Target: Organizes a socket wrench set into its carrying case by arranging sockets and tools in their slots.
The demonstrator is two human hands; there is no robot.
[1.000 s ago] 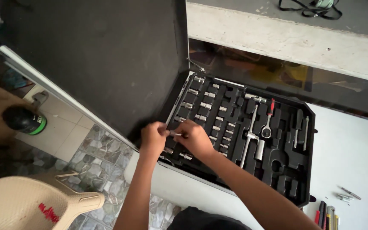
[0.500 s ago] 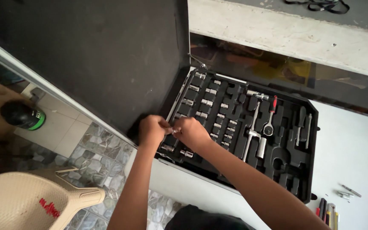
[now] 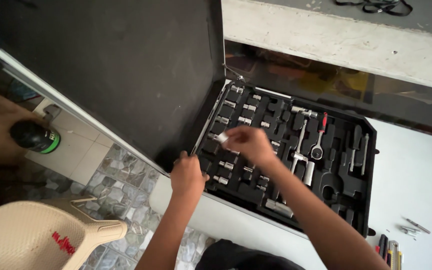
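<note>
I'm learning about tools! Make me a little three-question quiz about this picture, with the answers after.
1. True or false: the right hand pinches a small silver socket over the black socket set case.
2. Where does the left hand rest? A) on the case's near left edge B) on the beige chair C) on the ratchet
3. Fill in: the ratchet in the case has a ___ handle.

Key: 1 true; 2 A; 3 red.

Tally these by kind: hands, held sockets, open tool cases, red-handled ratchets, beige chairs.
Hands: 2 (left hand, right hand)
Held socket: 1
Tool case: 1
Red-handled ratchet: 1
Beige chair: 1
Total: 6
</note>
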